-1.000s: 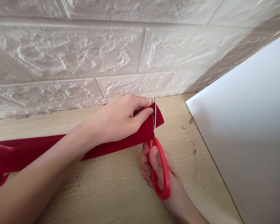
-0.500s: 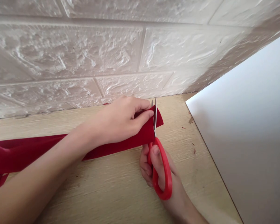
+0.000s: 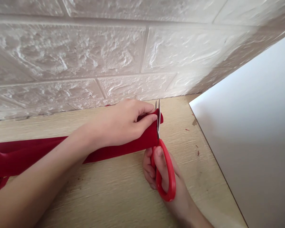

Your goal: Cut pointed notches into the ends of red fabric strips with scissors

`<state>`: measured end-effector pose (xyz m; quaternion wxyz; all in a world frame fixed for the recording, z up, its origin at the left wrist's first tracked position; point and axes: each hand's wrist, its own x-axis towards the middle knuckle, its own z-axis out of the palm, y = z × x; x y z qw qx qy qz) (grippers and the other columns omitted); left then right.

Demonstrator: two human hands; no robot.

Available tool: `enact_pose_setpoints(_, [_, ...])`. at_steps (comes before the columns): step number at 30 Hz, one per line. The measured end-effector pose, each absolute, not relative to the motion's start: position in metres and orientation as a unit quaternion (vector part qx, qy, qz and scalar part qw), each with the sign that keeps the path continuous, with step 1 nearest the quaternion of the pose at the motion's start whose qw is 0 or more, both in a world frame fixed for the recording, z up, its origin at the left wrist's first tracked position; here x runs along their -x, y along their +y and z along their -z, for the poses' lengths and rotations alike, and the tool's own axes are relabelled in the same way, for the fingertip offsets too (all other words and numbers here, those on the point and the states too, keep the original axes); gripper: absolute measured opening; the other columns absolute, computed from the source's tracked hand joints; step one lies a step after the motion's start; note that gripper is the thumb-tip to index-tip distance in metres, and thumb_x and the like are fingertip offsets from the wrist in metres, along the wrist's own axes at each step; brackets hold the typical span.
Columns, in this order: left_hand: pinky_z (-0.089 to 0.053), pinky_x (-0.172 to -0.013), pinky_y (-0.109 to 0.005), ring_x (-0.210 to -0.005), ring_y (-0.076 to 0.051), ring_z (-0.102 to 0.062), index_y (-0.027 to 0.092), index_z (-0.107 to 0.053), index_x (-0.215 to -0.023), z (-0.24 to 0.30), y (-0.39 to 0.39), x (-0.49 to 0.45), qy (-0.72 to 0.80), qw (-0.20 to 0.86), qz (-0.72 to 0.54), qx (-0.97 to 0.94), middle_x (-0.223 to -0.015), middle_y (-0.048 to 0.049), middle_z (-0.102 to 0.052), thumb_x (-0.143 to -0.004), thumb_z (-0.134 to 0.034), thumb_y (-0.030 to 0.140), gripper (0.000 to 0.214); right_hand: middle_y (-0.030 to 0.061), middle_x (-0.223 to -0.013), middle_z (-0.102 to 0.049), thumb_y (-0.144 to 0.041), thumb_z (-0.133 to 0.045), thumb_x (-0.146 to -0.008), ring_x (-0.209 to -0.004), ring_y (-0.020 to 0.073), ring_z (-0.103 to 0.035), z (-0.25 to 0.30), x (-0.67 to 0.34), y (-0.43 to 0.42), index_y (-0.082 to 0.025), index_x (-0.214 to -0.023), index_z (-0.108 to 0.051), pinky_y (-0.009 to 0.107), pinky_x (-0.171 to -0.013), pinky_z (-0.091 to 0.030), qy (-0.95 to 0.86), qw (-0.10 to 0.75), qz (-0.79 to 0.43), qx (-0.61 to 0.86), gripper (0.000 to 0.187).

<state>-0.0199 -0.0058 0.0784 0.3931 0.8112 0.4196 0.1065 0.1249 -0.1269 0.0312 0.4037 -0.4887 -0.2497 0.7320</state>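
A long strip of dark red fabric [image 3: 142, 137] stretches from the left edge to the middle of the view. My left hand [image 3: 124, 122] pinches it close to its right end, thumb on top. In my right hand [image 3: 165, 167] are scissors with red handles [image 3: 171, 177], gripped by the loops. Their blades stand slightly apart across the fabric's end and point toward the wall. A small folded-over flap of the fabric shows just right of the blades. My left forearm covers part of the strip.
A white textured brick-pattern wall [image 3: 85, 53] rises behind the pale wooden surface [image 3: 114, 186]. To the right stands a large white panel [image 3: 254, 126]. Tiny red scraps [image 3: 198, 153] lie between the scissors and that panel.
The scissors have shifted slightly to the right and upward. The fabric end beyond the blades has drooped and looks smaller. My left hand keeps its hold, almost still.
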Motion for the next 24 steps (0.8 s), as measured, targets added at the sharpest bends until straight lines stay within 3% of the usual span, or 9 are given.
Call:
enact_pose_setpoints(15, [-0.036,-0.058,-0.029,-0.059,-0.01,-0.05,0.021,-0.06,-0.074,-0.0792,-0.0021,0.0245,0.401,0.417,-0.123,-0.806,-0.065,0.0058,-0.059,-0.102,-0.047,0.029,0.032,-0.0097,-0.062,-0.035,-0.077,-0.072,-0.082,-0.05,0.0052,-0.025,-0.0312,-0.128,-0.1253,-0.024,-0.078,-0.043,0.02,-0.045,-0.022,-0.253,0.404,-0.737,0.479,0.06])
enact_pose_setpoints(24, [-0.033,-0.057,-0.028,-0.055,-0.01,-0.044,0.019,-0.048,-0.066,-0.0802,-0.0011,0.023,0.405,0.43,-0.104,-0.8,-0.061,0.0052,-0.052,-0.101,-0.047,0.029,0.037,-0.0103,-0.059,-0.03,-0.077,-0.069,-0.085,-0.049,0.0063,-0.025,-0.0293,-0.1285,-0.1253,-0.025,-0.079,-0.044,0.021,-0.044,-0.022,-0.267,0.41,-0.726,0.482,0.058])
